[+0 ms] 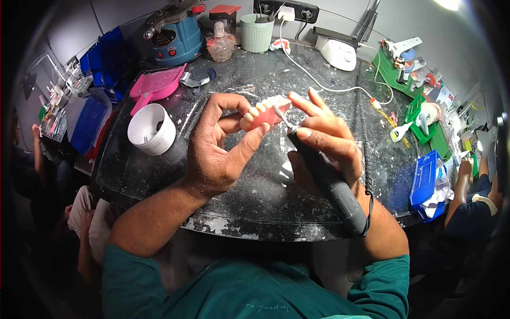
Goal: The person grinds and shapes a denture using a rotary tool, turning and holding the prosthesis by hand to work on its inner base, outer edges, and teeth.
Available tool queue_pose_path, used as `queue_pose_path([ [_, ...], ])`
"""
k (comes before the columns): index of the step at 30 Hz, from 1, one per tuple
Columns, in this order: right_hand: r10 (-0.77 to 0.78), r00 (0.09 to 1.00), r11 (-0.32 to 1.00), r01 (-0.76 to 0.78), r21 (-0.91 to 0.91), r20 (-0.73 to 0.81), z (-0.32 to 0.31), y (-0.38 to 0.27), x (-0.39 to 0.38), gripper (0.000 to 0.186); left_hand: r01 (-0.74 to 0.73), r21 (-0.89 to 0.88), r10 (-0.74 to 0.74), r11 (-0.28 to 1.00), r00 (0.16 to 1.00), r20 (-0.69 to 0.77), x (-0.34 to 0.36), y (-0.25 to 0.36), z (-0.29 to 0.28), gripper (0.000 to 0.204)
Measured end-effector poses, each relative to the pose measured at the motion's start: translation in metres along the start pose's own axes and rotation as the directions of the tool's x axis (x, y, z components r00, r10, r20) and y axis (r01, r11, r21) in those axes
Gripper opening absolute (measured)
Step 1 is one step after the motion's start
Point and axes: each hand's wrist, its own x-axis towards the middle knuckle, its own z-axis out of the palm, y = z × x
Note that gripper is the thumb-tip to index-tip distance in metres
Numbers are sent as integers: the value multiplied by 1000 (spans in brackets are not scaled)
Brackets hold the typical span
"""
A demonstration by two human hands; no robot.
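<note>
Beyond and to the left of the left grip, a pink dustpan is being supported by the black worktop; just beside that grip, on its left, a white plastic tub is being supported too. By the left grip, closed with thumb against curled fingers, a pink-based denture is being pinched at the hand's far right side, clear of the worktop. Its long axis is being slanted from near left to far right, and its tooth row is being turned toward the far left. At the denture's right part, the bur of a black rotary handpiece is being pointed at the pink base; whether contact is being made cannot be told. The handpiece is being gripped pen-fashion by the right grip, its body being slanted back toward the forearm. From the right grip, the denture is lying left and slightly farther off, fingertips just beside its end. To the right of this grip, a coiled cord is being hung; farther right, a blue bin is being seen.
</note>
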Motion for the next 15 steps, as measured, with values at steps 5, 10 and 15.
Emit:
queue_pose_path([
  [5,-31,994,998,36,-43,108,-4,-1,2,43,-4,-2,4,1000,1000,-8,2,4,1,27],
  [10,5,999,1000,-5,17,51,-1,-1,1,43,31,-75,-32,997,999,-4,1,9,5,26],
  [15,-5,994,998,12,-61,108,-1,-3,3,45,63,-16,-63,998,998,22,0,6,0,27],
])
